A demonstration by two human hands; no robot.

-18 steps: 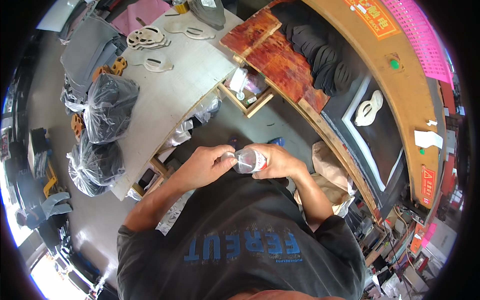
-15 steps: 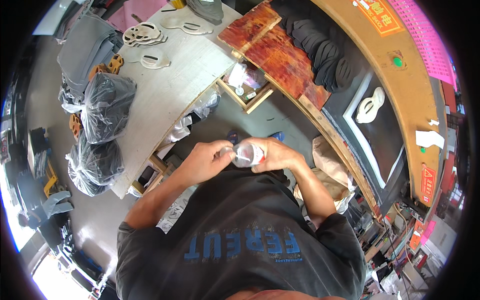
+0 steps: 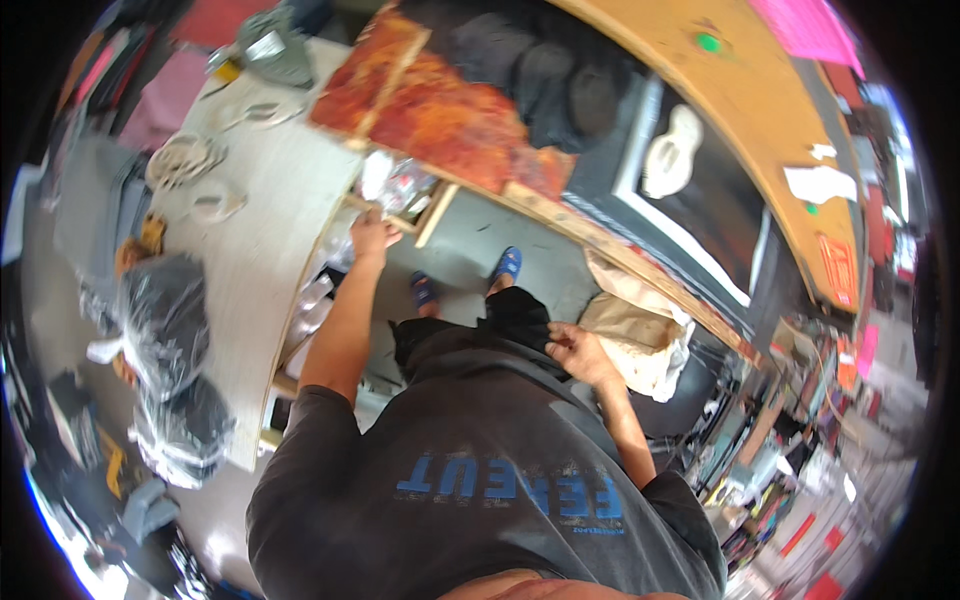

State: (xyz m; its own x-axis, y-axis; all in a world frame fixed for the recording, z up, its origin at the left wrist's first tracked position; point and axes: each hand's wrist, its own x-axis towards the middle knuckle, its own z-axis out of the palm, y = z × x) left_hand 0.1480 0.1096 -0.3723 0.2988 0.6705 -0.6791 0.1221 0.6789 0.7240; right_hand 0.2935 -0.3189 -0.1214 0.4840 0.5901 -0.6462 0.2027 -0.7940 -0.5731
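My left hand [image 3: 371, 238] reaches to the front edge of a small open wooden drawer [image 3: 437, 213] under the pale worktable. Its fingers are partly apart at the wood, slightly smeared by motion. Inside the drawer lies clear plastic with some red on it [image 3: 408, 184], too blurred to name surely, beside a white crumpled item [image 3: 377, 172]. Beside my black shorts [image 3: 518, 315], my right hand [image 3: 582, 355] hangs with loosely bent fingers and nothing visible in them.
On the pale worktable [image 3: 265, 200] lie several cream sole-shaped pieces [image 3: 185, 160]. Bulging black bags in clear plastic [image 3: 165, 315] stand at its left. A curved orange machine beam [image 3: 745, 130] spans the right, over a cream sole piece [image 3: 673, 152]. A paper sack [image 3: 632, 345] stands below.
Both hands held a clear plastic bottle before; they are apart now and the bottle is out of them. My left hand moved forward to the drawer, my right dropped to my side. The view turned right.
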